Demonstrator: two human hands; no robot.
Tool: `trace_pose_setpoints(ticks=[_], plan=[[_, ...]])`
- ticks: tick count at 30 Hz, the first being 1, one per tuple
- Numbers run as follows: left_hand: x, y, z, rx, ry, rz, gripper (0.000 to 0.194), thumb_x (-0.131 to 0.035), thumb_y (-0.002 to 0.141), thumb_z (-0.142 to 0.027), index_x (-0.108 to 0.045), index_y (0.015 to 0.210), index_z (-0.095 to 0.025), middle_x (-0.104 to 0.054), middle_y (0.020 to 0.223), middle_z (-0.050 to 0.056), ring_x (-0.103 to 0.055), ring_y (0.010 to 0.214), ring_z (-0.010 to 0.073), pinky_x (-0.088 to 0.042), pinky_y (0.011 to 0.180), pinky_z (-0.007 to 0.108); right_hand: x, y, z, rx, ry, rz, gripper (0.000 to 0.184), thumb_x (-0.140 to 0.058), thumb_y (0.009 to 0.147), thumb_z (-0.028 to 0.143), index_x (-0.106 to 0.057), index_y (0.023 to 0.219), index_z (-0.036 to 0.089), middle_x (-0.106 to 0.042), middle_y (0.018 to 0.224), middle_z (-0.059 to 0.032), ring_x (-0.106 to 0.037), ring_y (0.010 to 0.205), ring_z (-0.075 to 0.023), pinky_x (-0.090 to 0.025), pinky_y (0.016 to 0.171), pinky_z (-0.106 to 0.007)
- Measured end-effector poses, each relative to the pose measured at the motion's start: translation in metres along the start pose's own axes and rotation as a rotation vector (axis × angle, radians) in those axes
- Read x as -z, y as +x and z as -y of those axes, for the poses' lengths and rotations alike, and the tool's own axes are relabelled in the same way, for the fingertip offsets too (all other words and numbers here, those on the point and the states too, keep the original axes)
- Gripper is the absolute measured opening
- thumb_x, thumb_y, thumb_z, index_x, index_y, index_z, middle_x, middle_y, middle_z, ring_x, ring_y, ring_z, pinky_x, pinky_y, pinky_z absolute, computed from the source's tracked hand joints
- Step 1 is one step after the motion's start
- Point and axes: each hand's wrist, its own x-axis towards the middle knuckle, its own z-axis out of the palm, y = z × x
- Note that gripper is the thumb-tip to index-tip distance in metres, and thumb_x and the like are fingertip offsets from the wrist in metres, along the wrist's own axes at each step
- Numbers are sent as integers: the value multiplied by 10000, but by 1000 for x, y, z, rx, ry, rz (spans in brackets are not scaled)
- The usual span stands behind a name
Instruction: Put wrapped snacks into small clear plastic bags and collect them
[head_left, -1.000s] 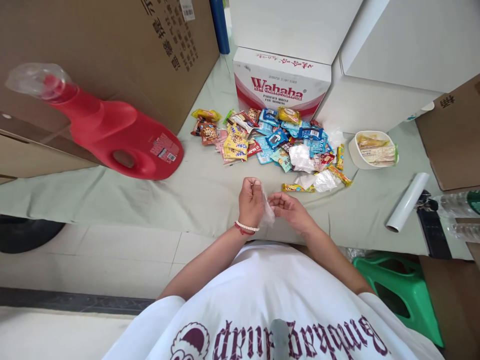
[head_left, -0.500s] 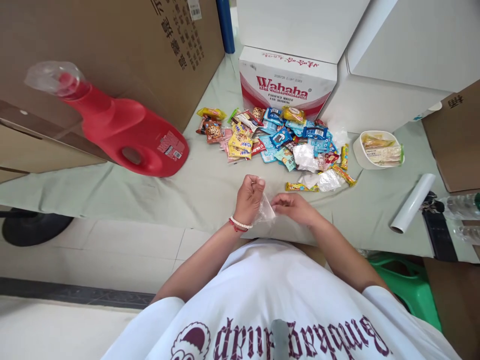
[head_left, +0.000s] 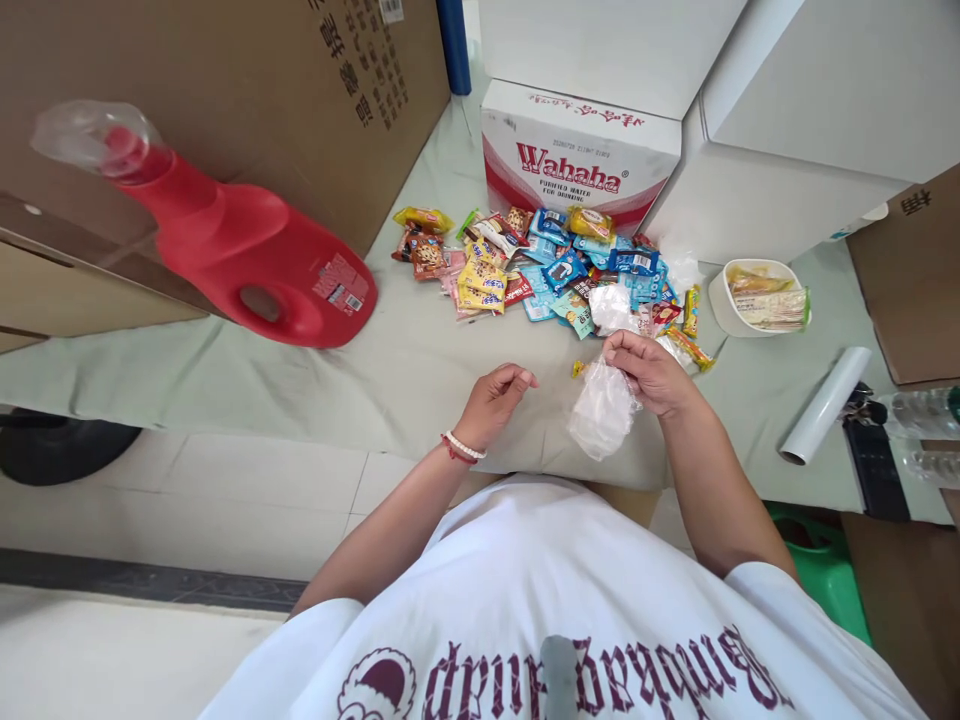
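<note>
My right hand pinches a crumpled clear plastic bag by its top, and the bag hangs over the cloth near the table's front edge. To its left, my left hand is loosely closed just above the cloth, thumb against the fingers, with nothing visible in it. Behind both hands spreads a pile of small wrapped snacks in blue, yellow, red and brown wrappers. A folded white plastic bag lies on the pile's front right. The bag and right hand partly hide a yellow stick packet.
A big red jug stands at the left beside a brown carton. The Wahaha water box backs the pile. At the right are a white tub of packets, a white roll and clear bottles.
My right hand has moved right and slightly up, carrying the clear bag away from my left hand. My left hand has shifted slightly left and no longer holds the bag.
</note>
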Motion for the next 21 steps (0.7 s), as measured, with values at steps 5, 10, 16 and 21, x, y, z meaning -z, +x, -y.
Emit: trace_pose_setpoints(ticks=[5, 10, 16, 21], plan=[[-20, 3, 0, 138, -63, 193, 636, -576, 820, -790, -757, 899, -185, -727, 901, 83, -643, 834, 216, -495, 748, 328, -10, 3, -14, 17, -29, 28, 369, -784, 755, 514, -572, 821, 219, -440, 589, 75, -293, 453, -67, -192, 433, -225], [-33, 3, 10, 55, 69, -38, 390, -751, 793, -583, -712, 833, -196, -726, 921, 57, -642, 930, 222, -486, 895, 352, -3, 3, -14, 167, -293, -136, 236, -734, 809, 402, -591, 815, 214, -468, 603, 53, -372, 521, -96, -255, 481, -239], [-48, 4, 21, 56, 9, -48, 417, -852, 706, -492, -687, 966, -210, -705, 1050, 74, -632, 1015, 229, -474, 900, 346, -9, -3, -10, 134, -230, -132, 246, -723, 825, 430, -590, 825, 223, -448, 589, 56, -339, 501, -99, -239, 474, -249], [-46, 15, 21, 151, -450, -115, 445, -746, 800, -581, -499, 795, -211, -547, 745, -44, -549, 664, 101, -478, 701, 266, 3, -7, -6, 194, -224, -60, 281, -753, 813, 469, -640, 834, 212, -512, 689, 22, -434, 617, -117, -334, 546, -241]])
